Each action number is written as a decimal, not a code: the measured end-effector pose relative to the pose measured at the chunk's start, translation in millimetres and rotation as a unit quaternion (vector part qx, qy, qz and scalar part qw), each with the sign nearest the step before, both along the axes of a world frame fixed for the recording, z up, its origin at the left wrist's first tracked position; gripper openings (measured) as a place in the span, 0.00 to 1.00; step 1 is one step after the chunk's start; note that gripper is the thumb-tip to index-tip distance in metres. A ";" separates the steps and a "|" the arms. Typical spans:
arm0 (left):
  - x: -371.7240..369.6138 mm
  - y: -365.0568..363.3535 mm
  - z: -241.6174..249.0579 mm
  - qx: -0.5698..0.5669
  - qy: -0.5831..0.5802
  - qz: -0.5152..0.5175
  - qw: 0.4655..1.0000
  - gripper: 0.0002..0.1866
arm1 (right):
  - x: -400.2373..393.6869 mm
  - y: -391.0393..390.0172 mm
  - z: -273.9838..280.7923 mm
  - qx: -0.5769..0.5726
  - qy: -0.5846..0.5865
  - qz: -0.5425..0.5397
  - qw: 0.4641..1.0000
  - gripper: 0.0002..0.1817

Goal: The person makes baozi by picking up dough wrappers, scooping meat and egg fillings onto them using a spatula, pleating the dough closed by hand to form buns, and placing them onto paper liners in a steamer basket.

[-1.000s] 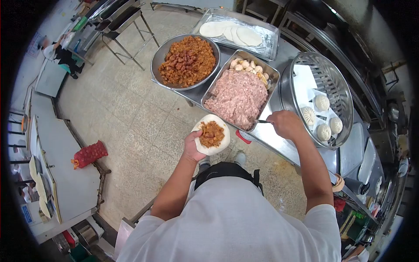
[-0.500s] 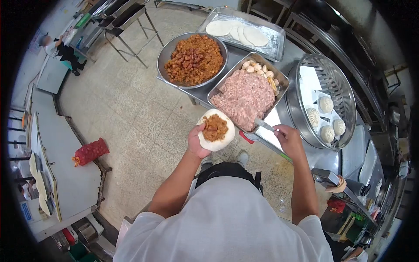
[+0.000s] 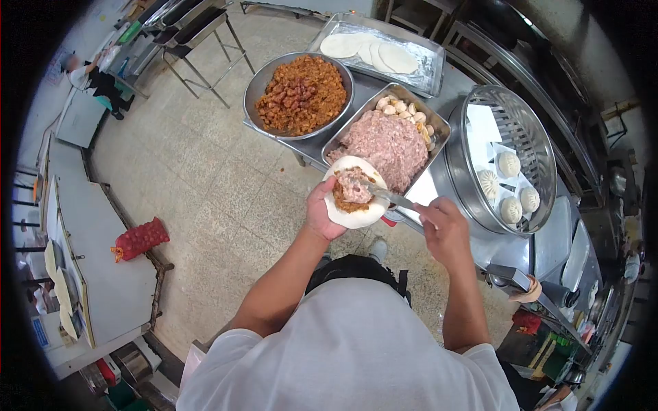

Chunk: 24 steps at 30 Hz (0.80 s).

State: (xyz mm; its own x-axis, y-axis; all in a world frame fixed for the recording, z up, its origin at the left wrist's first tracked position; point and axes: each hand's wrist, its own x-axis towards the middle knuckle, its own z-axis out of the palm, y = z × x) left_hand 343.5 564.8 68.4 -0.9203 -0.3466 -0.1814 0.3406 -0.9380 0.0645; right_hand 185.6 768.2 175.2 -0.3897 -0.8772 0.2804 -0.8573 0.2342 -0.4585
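Note:
My left hand (image 3: 325,211) holds a round dough wrapper (image 3: 358,218) from below and the side. On the wrapper lies reddish-brown filling with a lump of pink minced meat (image 3: 354,186) over it. A metal spatula (image 3: 392,197) is gripped by its handle in my right hand (image 3: 444,229), its blade touching the lump. Just beyond the wrapper stands a rectangular tray (image 3: 331,145) of minced meat (image 3: 387,145), with pale, rounded pieces (image 3: 401,108) at its far end. Left of it is a metal bowl (image 3: 249,103) of reddish-brown filling (image 3: 301,92).
At right, a round steamer (image 3: 473,205) holds several pleated buns (image 3: 508,164) on paper. A tray (image 3: 432,79) with flat dough wrappers (image 3: 397,57) sits at the back. A red mesh sack (image 3: 140,240) lies on the left counter. Far left, another person (image 3: 103,82) stands.
The spatula has moved from the meat tray leftward to the wrapper, and pink minced meat now lies on the brown filling. My left hand has shifted slightly right with the wrapper.

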 end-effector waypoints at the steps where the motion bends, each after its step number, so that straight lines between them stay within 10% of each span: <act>1: 0.2 1.5 1.8 0.000 -0.001 0.001 1.000 0.32 | 1.3 2.0 7.6 0.000 -0.001 0.001 1.000 0.19; 24: -9.8 2.5 21.2 -0.068 -0.003 0.080 0.994 0.37 | 21.4 -16.7 -24.6 -0.069 0.000 -0.031 0.997 0.17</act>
